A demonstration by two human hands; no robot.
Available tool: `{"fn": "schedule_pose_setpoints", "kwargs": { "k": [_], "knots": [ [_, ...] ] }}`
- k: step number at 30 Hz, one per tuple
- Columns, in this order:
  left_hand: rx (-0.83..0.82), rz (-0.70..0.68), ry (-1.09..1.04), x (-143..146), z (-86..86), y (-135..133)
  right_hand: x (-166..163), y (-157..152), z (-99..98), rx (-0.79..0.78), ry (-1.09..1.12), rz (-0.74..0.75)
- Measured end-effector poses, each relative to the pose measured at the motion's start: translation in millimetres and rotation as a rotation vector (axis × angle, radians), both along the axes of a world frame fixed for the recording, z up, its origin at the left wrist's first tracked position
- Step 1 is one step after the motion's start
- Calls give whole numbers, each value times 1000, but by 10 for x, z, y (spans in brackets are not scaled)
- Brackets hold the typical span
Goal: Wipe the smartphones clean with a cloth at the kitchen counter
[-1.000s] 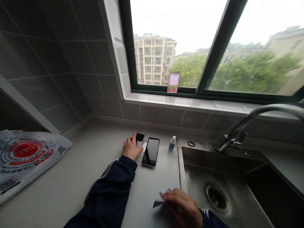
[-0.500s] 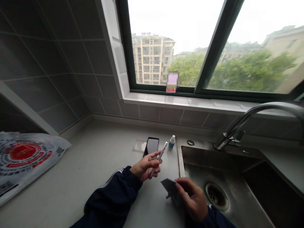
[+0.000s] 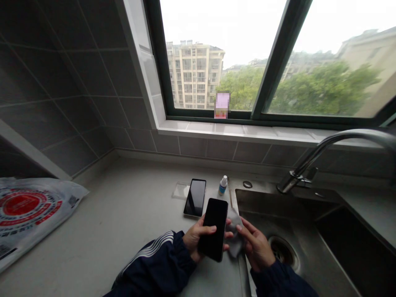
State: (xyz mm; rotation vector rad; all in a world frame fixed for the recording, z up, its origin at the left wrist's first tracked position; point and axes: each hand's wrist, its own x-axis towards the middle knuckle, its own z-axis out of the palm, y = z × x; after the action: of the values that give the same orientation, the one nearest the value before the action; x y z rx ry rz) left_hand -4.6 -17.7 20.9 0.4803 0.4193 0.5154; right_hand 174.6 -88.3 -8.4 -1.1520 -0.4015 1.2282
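Observation:
My left hand [image 3: 194,239] is closed round a black smartphone [image 3: 214,229], thumb on the dark screen, which faces me. Just right of it, my right hand [image 3: 256,243] pinches a grey cloth [image 3: 235,231] that hangs beside the phone's edge. Whether the cloth touches the phone I cannot tell. Beyond the held phone, a second smartphone [image 3: 195,197] lies face up on the counter. A clear phone case [image 3: 179,190] is at its left, and a small bottle with a white cap and blue label [image 3: 222,185] stands to its right.
A steel sink [image 3: 262,206] with a curved faucet [image 3: 309,159] takes up the right side of the white counter [image 3: 123,214]. At the far left lies a plastic bag with red print [image 3: 34,210]. A tiled wall and window are behind.
My left hand has turned the phone from edge-on to screen toward me. My right hand has brought the cloth up beside it. The whole second phone now shows.

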Motion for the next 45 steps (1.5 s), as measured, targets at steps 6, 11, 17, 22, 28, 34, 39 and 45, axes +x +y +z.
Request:
{"fn": "schedule_pose_setpoints", "kwargs": {
  "k": [6, 11, 17, 22, 28, 34, 39, 45],
  "knots": [
    [-139, -11, -91, 45, -30, -106, 113, 33, -36, -12, -66, -73],
    [-189, -127, -87, 96, -91, -177, 197, -7, -27, 16, -275, -160],
    [-212, -136, 53, 127, -118, -198, 109, -73, -45, 465, -1337, 290],
    [-112, 22, 169, 149, -22, -225, 65, -98, -55, 499, -1738, 339],
    [-5, 190, 97, 183, 165, -248, -79, -169, 19, 570, -1856, 447],
    [41, 130, 18, 178, 143, -239, -85, -176, 48, 577, -1951, 391],
    [64, 34, -96, 196, 13, -219, -49, -166, 78, 509, -2021, 338],
    [52, 44, -180, 198, -86, -196, -39, -152, 81, 470, -2051, 329]
  ]
}}
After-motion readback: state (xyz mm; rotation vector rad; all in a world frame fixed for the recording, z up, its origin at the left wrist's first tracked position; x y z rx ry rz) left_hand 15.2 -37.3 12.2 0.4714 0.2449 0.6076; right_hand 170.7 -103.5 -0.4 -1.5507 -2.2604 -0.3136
